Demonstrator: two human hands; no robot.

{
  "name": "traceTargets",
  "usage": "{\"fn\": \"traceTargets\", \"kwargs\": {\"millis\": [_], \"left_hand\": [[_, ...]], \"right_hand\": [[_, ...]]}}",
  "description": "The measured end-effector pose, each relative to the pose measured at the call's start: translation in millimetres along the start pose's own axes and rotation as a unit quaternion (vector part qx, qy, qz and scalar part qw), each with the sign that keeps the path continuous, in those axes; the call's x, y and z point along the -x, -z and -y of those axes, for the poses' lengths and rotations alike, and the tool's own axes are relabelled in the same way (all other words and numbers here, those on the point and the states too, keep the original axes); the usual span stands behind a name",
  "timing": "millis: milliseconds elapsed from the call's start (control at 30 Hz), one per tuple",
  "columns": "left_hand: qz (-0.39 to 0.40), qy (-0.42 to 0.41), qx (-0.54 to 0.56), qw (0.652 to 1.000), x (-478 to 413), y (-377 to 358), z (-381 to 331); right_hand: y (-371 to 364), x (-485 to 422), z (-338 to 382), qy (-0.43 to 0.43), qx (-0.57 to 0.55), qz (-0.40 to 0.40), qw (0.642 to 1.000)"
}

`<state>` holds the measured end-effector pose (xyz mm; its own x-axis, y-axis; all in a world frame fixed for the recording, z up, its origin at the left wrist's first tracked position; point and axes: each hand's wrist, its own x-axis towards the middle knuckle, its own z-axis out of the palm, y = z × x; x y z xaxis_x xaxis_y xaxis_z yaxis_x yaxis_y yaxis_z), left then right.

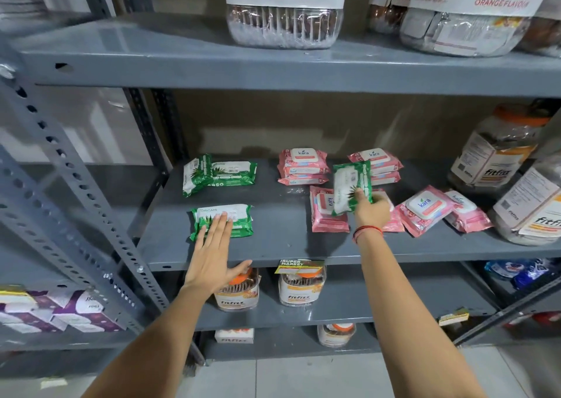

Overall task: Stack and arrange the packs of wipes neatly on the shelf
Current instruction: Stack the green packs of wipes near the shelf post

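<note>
On the grey middle shelf [279,243] lie green and pink packs of wipes. My left hand [214,255] is flat and open, its fingertips resting on a green Origami pack [239,220] near the shelf's front left. My right hand [372,211] grips a second green pack [349,182] and holds it tilted upright above loose pink Kara packs [326,212]. Two more green packs [218,173] lie at the back left, one leaning on the other. Two short stacks of pink packs [303,165] [379,162] stand at the back. More pink packs [425,208] [466,212] lie scattered to the right.
Large fitfizz jars [491,158] [534,206] crowd the shelf's right end. Orange-flavour jars [285,12] stand on the shelf above. Smaller jars [300,288] sit on the shelf below. A perforated grey upright [76,185] borders the left side, with purple boxes [60,309] beyond it.
</note>
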<state>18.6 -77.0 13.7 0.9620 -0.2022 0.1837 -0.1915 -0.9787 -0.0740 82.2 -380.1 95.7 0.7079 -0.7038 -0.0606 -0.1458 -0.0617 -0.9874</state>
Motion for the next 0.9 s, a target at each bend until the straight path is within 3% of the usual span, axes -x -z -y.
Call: {"fn": "traceTargets", "kwargs": {"millis": [167, 333, 567, 667, 733, 833, 900], "left_hand": [[0.038, 0.064, 0.001, 0.997, 11, 2, 29], [0.031, 0.148, 0.126, 0.980, 23, 0, 46], [0.067, 0.205, 0.151, 0.965, 30, -16, 54], [0.084, 0.195, 0.106, 0.972, 29, -21, 53], [0.089, 0.193, 0.087, 0.973, 29, -23, 53], [0.087, 0.191, 0.085, 0.974, 29, -22, 53], [0.080, 0.190, 0.090, 0.974, 29, -22, 53]], "right_hand": [[-47, 35, -3, -0.066, -0.063, 0.137, 0.986], [-99, 76, -9, -0.139, -0.057, 0.258, 0.954], [-140, 123, -17, -0.168, -0.017, 0.330, 0.929], [-141, 123, -10, -0.095, 0.089, 0.345, 0.930], [-138, 118, -3, 0.013, 0.231, 0.364, 0.902], [-137, 108, 18, 0.219, 0.366, 0.393, 0.815], [-141, 99, 37, 0.335, 0.383, 0.477, 0.716]]}}
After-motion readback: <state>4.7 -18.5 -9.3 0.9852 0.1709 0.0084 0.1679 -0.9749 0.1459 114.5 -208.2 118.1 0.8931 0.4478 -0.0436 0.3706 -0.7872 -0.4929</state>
